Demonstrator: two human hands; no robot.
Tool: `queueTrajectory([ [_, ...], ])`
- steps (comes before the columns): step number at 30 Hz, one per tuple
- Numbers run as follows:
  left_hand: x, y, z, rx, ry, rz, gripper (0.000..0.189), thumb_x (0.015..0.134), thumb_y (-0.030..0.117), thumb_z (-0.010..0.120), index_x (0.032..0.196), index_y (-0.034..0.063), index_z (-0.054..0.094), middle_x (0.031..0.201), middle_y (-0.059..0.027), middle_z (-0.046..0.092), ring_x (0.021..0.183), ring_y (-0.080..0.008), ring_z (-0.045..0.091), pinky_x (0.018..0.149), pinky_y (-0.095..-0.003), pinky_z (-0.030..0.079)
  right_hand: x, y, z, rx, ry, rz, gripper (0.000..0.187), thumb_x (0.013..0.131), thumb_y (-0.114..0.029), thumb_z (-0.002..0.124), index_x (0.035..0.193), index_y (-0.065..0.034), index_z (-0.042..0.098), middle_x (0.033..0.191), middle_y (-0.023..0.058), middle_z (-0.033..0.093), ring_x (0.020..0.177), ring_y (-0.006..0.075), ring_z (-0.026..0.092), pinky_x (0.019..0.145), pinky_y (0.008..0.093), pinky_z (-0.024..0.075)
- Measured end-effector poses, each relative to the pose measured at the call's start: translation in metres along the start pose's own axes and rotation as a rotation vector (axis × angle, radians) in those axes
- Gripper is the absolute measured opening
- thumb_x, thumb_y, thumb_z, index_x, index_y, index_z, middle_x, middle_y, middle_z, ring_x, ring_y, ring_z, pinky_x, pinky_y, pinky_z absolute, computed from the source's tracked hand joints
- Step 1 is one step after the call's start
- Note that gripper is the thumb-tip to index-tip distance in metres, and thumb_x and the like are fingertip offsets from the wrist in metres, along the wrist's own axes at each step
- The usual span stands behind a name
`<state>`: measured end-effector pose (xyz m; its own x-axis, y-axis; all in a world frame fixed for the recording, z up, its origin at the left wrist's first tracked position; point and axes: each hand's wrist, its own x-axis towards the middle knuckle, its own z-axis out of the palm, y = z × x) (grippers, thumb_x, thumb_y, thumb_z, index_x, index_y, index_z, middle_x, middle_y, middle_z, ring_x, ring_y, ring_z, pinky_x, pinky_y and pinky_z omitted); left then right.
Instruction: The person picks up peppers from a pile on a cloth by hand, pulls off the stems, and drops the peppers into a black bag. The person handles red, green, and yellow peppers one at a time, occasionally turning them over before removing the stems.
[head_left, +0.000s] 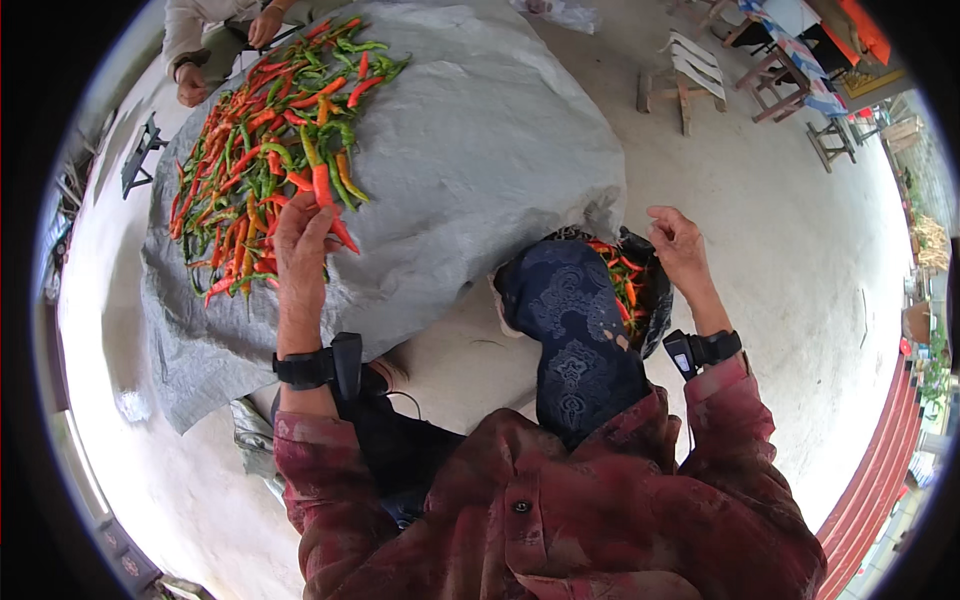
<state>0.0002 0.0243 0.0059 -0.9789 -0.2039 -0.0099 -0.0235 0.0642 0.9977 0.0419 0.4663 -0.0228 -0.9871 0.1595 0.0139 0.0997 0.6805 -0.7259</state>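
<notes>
My left hand (302, 236) pinches a red chili pepper (322, 186) at the near edge of a wide spread of red, green and orange chili peppers (251, 161). These lie on a grey woven plastic sheet (480, 135). Off the sheet to the right, my right hand (681, 251) hovers with fingers loosely bent and nothing visible in them. Just below and left of it sits a black plastic bag (660, 300) holding more chili peppers (628, 289). My knee, in dark patterned cloth, hides part of that bag.
Across the sheet, another person's hands (266, 26) are near the chilies' far edge. A small dark stool (142, 156) stands left. Wooden stools (682, 79) and a cloth-covered table (795, 52) stand at the upper right. Red steps (874, 457) run along the right side.
</notes>
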Motion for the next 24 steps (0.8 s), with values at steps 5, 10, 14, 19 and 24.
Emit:
queueTrajectory([
  [5,-0.006,0.001,0.016,-0.061,-0.128,-0.073,0.026,0.085,0.017,0.055,0.107,0.0042,0.052,0.092,-0.0024,0.059,0.081,-0.0073,0.055,0.062,-0.0214,0.045,0.021,-0.157,0.035,0.444,-0.311,-0.086,0.024,0.084,-0.016,0.057,0.103,-0.0015,0.057,0.074,0.0032,0.056,0.068,0.0105,0.056,0.060,0.0250,0.0474],
  [10,-0.011,0.002,0.026,-0.123,-0.228,-0.105,0.023,0.084,0.014,0.058,0.104,0.0042,0.051,0.091,-0.0028,0.060,0.079,-0.0079,0.056,0.063,-0.0222,0.046,0.041,-0.215,0.135,0.375,-0.685,-0.163,0.034,0.087,-0.030,0.055,0.103,0.0004,0.057,0.077,0.0048,0.058,0.070,0.0114,0.057,0.052,0.0230,0.0459],
  [14,-0.009,0.007,0.029,-0.113,-0.298,-0.120,0.021,0.085,0.011,0.058,0.104,0.0031,0.052,0.089,-0.0022,0.061,0.078,-0.0086,0.057,0.064,-0.0223,0.047,0.045,-0.213,0.178,0.496,-0.650,-0.140,0.034,0.085,-0.029,0.056,0.085,0.0045,0.058,0.067,0.0076,0.059,0.062,0.0125,0.055,0.058,0.0257,0.0441],
  [19,0.016,-0.001,-0.007,0.149,0.018,0.088,0.014,0.086,0.010,0.053,0.097,0.0018,0.057,0.085,-0.0018,0.061,0.075,-0.0079,0.057,0.065,-0.0211,0.046,0.063,-0.208,0.175,0.781,-0.514,-0.049,0.031,0.089,-0.031,0.051,0.091,-0.0010,0.055,0.072,0.0073,0.058,0.060,0.0111,0.055,0.047,0.0243,0.0442],
  [24,0.037,-0.010,-0.005,0.348,0.135,0.142,0.013,0.081,0.001,0.052,0.092,-0.0005,0.058,0.076,-0.0044,0.060,0.065,-0.0101,0.055,0.060,-0.0231,0.044,0.074,-0.204,0.161,0.928,-0.484,0.115,0.030,0.089,-0.033,0.049,0.093,-0.0024,0.049,0.064,0.0029,0.052,0.049,0.0072,0.048,0.041,0.0224,0.0400],
])
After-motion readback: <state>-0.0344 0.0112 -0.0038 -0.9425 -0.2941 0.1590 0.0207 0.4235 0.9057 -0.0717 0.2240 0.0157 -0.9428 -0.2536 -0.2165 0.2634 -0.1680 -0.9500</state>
